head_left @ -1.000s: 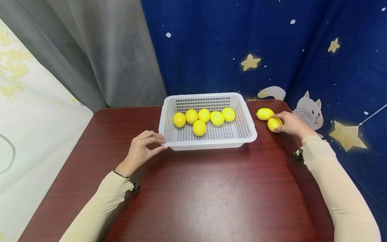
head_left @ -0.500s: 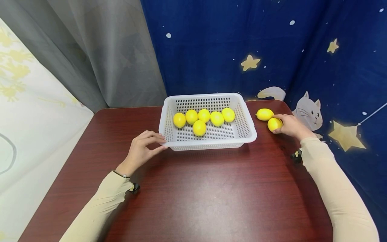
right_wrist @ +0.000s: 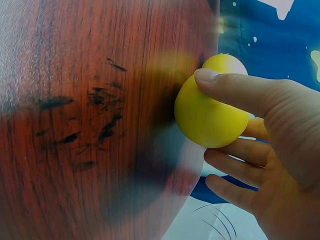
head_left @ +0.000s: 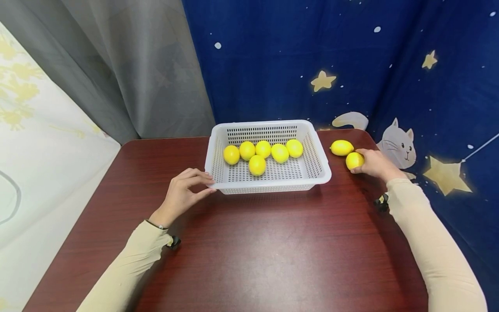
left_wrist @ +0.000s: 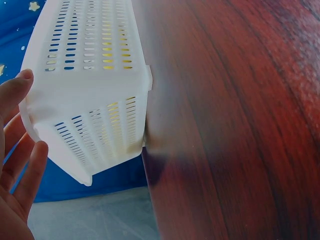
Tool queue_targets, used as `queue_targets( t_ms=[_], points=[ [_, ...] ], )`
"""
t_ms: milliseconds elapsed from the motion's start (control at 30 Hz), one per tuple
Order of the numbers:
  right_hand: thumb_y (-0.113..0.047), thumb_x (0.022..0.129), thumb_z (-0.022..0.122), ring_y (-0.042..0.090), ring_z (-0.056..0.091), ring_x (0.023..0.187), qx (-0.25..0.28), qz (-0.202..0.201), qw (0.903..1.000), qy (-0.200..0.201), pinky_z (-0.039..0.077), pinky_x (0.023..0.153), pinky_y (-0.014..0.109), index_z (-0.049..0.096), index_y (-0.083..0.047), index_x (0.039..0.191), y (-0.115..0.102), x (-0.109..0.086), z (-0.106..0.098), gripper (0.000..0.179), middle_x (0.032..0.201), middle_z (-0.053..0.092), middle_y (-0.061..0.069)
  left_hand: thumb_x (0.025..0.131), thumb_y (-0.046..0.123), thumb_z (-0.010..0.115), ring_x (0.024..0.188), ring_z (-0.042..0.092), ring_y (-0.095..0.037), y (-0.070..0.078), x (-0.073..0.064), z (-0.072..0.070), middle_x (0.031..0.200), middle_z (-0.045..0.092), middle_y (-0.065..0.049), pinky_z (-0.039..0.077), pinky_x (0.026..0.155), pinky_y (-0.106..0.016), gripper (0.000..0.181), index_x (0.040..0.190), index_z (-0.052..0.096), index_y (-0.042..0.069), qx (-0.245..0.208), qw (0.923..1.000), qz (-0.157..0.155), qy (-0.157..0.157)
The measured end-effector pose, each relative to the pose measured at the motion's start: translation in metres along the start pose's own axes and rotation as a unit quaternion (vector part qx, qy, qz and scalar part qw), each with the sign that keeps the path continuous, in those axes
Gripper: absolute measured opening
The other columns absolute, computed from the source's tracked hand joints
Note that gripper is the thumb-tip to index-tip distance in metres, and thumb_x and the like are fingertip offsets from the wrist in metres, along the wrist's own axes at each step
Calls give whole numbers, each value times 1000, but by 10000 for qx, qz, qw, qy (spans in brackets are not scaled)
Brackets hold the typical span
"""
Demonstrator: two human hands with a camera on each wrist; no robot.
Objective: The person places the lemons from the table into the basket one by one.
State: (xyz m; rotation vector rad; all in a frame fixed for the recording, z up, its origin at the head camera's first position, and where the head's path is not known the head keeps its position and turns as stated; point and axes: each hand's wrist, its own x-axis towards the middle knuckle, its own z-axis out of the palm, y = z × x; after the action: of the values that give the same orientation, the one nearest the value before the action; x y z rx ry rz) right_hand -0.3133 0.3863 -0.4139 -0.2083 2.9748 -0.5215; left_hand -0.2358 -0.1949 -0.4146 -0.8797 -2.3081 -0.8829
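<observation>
A white perforated plastic basket stands on the table with several yellow lemons inside. At its near left corner my left hand holds the rim, thumb on one side and fingers on the other. Beyond the basket's right side, my right hand grips a lemon between thumb and fingers, close over the tabletop. In the right wrist view the thumb lies across this lemon, and the fingertips behind it are partly hidden. Another lemon lies just behind the gripped one.
The dark red wooden table ends close behind the basket. A grey curtain and a blue starry curtain hang along the back, the blue one continuing down the right side. White patterned cloth hangs at the left.
My right hand has shifted the gripped lemon very slightly, opening a small gap to the lemon behind it. The left hand and basket stay in place.
</observation>
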Motion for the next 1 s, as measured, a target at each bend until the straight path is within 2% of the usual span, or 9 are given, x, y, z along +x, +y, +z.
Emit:
queue_targets(
  t_ms=[267,600,800,1000],
  points=[
    [-31,83,77,42,53,99,3,53,10000,48,43,93,62,48,9,136,-1,-2,0,72,120,61,31,66,12,92,95,65,-11,-1,0,2,95,75,5,46,88,-10,28,91,80,18,-40,9997,170,155],
    [-38,84,75,39,55,96,-46,135,9995,275,46,89,59,51,6,134,-4,-4,-5,71,119,62,29,67,15,91,96,65,-11,0,0,1,96,75,5,45,89,-9,26,91,80,18,-23,9999,108,96],
    [-40,86,73,39,55,95,-74,81,9989,447,46,88,58,52,5,133,-9,-5,-14,69,118,63,28,69,18,91,96,64,-10,0,0,0,97,75,5,45,90,-9,25,91,80,18,11,10000,21,9],
    [-51,86,70,40,56,96,-112,132,9985,528,46,87,59,50,6,135,-17,-5,-32,78,121,62,31,66,14,92,95,64,-11,-2,1,2,96,75,4,46,88,-10,27,91,80,16,-7,9998,154,118]
  ],
)
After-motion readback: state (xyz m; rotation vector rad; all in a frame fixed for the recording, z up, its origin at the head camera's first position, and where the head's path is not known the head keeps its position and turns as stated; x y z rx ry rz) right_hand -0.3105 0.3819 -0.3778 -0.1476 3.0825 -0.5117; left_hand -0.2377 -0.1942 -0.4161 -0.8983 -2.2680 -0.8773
